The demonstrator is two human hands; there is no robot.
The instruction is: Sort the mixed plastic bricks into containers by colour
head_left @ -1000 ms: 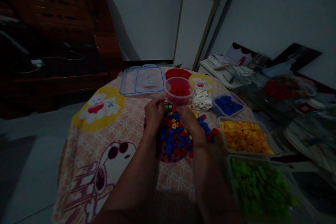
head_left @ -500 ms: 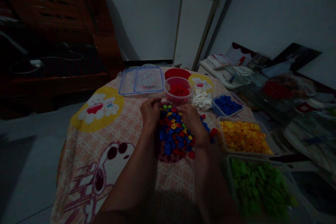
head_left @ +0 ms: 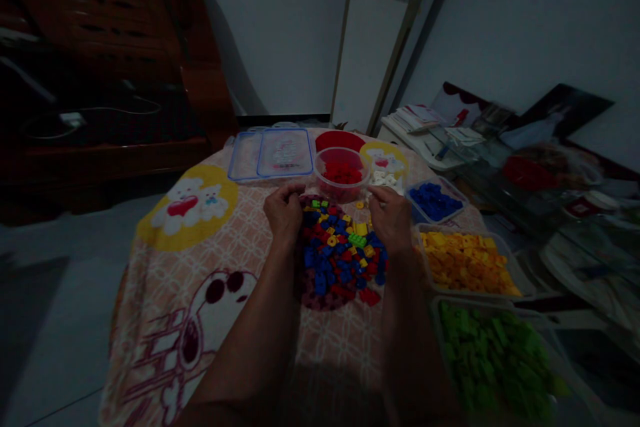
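Note:
A pile of mixed blue, red, yellow and green building bricks (head_left: 330,257) lies on the patterned tablecloth. At the pile's upper left edge is my left hand (head_left: 284,213), its fingers pinched together; whatever they hold is hidden. My right hand (head_left: 391,215) is over the pile's right edge, near the tub of white bricks (head_left: 384,179), with thumb and forefinger closed on something too small to name. A round clear tub (head_left: 341,173) of red bricks stands just beyond the pile. One green brick (head_left: 357,240) lies on top, between the hands.
Boxes of blue bricks (head_left: 434,201), yellow bricks (head_left: 465,261) and green bricks (head_left: 495,360) line the right side. Two clear lids with blue rims (head_left: 285,152) lie at the back left, beside a red lid (head_left: 340,141). A cluttered glass table (head_left: 565,213) stands farther right.
My right hand has moved right and slightly away from me, off the pile's middle, uncovering yellow and green bricks. It now covers part of the white bricks. My left hand has barely shifted.

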